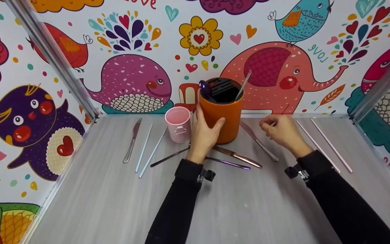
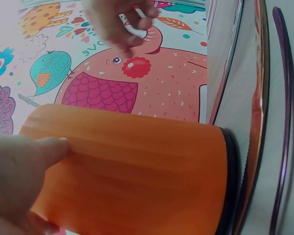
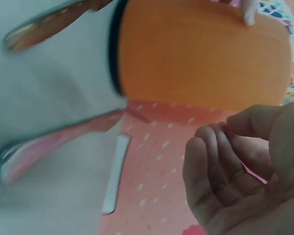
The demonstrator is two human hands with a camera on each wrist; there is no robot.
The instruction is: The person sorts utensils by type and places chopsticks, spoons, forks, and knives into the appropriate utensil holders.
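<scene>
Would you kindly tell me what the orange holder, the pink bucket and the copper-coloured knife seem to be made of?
Orange holder: probably plastic, satin, judging by its smooth, softly shaded wall.
Pink bucket: painted metal or plastic, lightly glossy; its smooth wall leaves this open.
Copper-coloured knife: likely metal, polished, given the bright highlights along its handle.

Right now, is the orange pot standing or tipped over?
Standing: the orange pot has its slotted black top facing up, and the left hand holds its side.

The grey table (image 1: pixel 96 203) carries an orange holder (image 1: pixel 228 118); pink bucket (image 1: pixel 178 132); knives (image 1: pixel 133 140); slim sticks (image 1: pixel 331 145).
</scene>
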